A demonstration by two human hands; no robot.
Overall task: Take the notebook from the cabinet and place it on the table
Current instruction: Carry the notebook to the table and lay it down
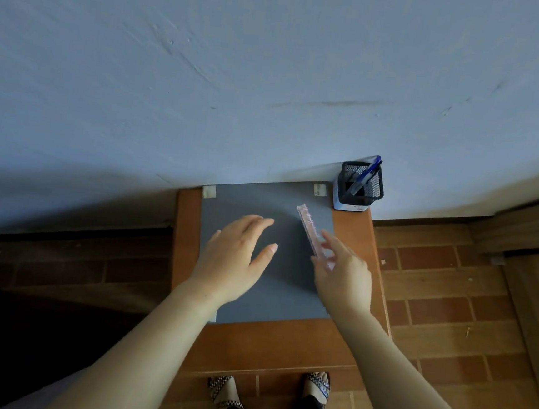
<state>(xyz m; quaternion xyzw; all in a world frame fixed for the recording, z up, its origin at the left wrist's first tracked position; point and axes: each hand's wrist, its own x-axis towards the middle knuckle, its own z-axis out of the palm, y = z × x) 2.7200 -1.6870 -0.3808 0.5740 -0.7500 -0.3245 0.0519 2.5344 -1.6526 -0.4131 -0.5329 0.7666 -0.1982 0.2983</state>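
Note:
A small wooden table (269, 344) stands against the blue-grey wall, with a grey mat (282, 290) taped on its top. My left hand (240, 260) hovers over the mat with fingers spread and nothing in it. My right hand (343, 276) is at the mat's right edge, its fingers touching the near end of a clear pink ruler (310, 229) that lies slanted on the mat. No notebook shows in the head view. A wooden cabinet (532, 234) edge is at the far right.
A black mesh pen holder (359, 187) with blue pens stands at the table's back right corner. Brick-pattern floor tiles (447, 317) surround the table. My sandalled feet (315, 387) are at the table's near edge. Dark space lies to the left.

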